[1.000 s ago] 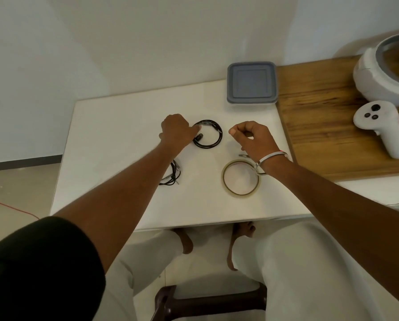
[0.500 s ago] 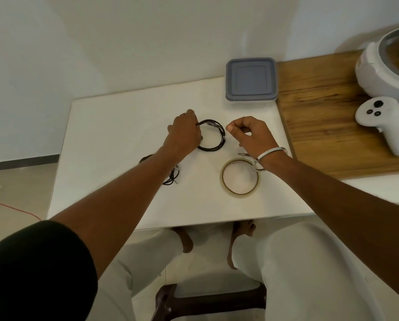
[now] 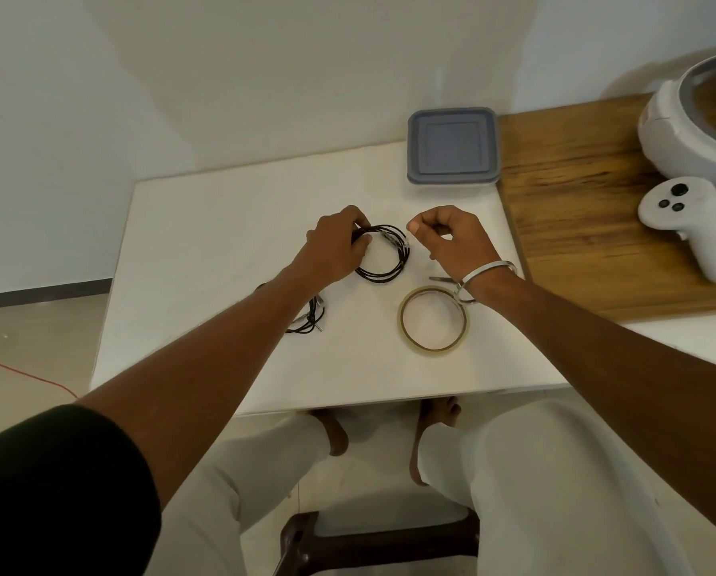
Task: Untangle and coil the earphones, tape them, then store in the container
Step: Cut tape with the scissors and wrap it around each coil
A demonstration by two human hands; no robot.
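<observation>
Black coiled earphones (image 3: 383,255) lie on the white table (image 3: 223,226), your left hand (image 3: 336,249) pinching their left edge. Your right hand (image 3: 451,239) hovers beside them, fingers curled; what they hold is unclear. Tape roll (image 3: 433,318) lies nearer you, grey container (image 3: 451,146) beyond.

Both bare forearms reach forward, the left hand (image 3: 336,247) with fingers curled in a pinch, the right hand (image 3: 451,239) curled with thumb meeting forefinger.

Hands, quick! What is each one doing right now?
Left hand: grips the coiled black earphones on the white table.
Right hand: fingers curled in a pinch; whether it holds anything cannot be told.
</observation>
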